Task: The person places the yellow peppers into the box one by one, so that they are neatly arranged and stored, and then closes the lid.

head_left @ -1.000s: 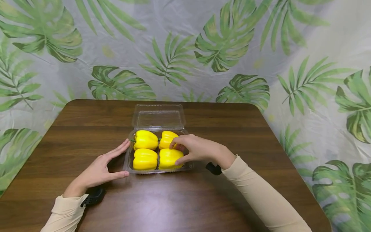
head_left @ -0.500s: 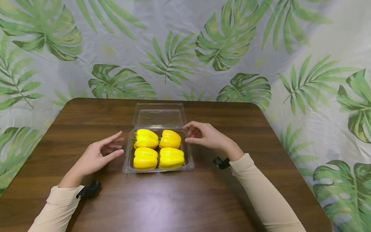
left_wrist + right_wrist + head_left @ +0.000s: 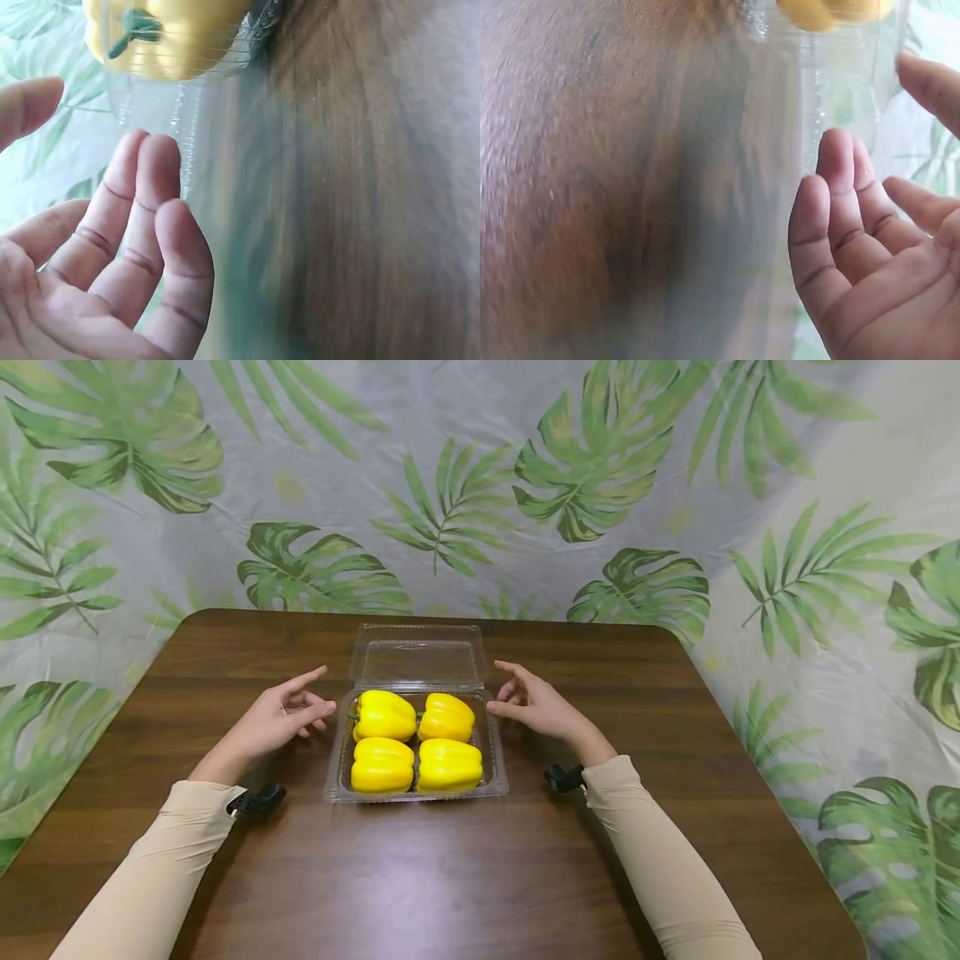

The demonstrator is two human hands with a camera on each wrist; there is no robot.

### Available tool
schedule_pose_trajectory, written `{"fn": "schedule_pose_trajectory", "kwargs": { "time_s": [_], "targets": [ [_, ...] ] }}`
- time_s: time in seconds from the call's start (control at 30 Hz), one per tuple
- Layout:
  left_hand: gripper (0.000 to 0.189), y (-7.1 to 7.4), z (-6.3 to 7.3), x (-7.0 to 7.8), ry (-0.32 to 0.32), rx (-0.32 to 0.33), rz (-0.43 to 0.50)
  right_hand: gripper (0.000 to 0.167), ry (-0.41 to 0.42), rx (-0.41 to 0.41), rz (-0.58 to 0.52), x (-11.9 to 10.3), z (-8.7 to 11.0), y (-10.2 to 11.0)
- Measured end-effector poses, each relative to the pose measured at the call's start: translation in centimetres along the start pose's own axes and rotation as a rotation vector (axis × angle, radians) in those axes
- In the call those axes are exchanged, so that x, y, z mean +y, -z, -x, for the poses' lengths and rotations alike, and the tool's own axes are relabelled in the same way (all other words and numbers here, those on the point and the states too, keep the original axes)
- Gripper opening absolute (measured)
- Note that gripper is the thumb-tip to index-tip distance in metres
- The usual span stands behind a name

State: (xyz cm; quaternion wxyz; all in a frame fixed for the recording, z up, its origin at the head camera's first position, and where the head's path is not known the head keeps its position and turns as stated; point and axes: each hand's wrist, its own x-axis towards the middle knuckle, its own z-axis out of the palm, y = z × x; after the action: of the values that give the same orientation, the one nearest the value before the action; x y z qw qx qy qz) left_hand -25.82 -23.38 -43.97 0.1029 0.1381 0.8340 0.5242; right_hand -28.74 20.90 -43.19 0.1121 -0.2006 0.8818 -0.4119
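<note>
A clear plastic clamshell box (image 3: 495,781) rests on the table with its hinged lid (image 3: 418,660) laid back toward the far edge. Several yellow bell peppers (image 3: 450,766) fill its base in two rows, a green stem showing on the far-left one. My left hand (image 3: 281,720) is at the box's far-left corner, fingers loosely bent and holding nothing. On the opposite side my right hand (image 3: 543,706) mirrors it, the thumb tip close to the box's right rim. In the left wrist view, a yellow pepper (image 3: 187,37) shows through the clear wall beyond the fingertips.
The dark wooden table (image 3: 420,877) has rounded far corners. Behind it hangs a pale curtain (image 3: 465,493) printed with green leaves. A black wrist strap (image 3: 258,800) sits at the left cuff, and another black device (image 3: 564,778) at the right.
My right hand has left the peppers and moved to the box's right side. My left hand drew back from the left rim, then moved away from me toward the far-left corner.
</note>
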Motion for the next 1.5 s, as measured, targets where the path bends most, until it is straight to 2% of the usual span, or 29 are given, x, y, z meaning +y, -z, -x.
{"fn": "schedule_pose_trajectory", "kwargs": {
  "time_s": [0.23,0.53,0.7,0.83,1.0,1.23,1.5],
  "targets": [
    [0.078,-0.3,-1.5,-0.5,0.084,-0.072,0.106,0.076,-0.082,-0.084,-0.240,1.1,-0.7,-0.5],
    [0.078,-1.0,-2.2,-0.3,0.104,-0.128,0.177,0.069,-0.144,-0.129,-0.426,1.6,-1.1,-1.0],
    [0.077,-1.4,-2.5,-0.5,0.112,-0.139,0.287,0.068,-0.147,-0.148,-0.511,1.7,-1.3,-1.1],
    [0.075,-1.6,-2.7,-0.8,0.111,-0.135,0.371,0.069,-0.141,-0.149,-0.540,1.8,-1.2,-1.1],
    [0.075,-1.7,-2.8,-0.7,0.086,-0.132,0.409,0.071,-0.123,-0.141,-0.558,1.8,-1.3,-0.9],
    [0.074,-1.3,-2.9,-0.6,0.066,-0.124,0.403,0.072,-0.107,-0.107,-0.543,1.3,-1.7,-0.4],
    [0.076,-1.1,-3.4,0.0,0.026,-0.073,0.373,0.074,-0.088,-0.037,-0.491,0.3,-2.0,0.2]
  ]
}}
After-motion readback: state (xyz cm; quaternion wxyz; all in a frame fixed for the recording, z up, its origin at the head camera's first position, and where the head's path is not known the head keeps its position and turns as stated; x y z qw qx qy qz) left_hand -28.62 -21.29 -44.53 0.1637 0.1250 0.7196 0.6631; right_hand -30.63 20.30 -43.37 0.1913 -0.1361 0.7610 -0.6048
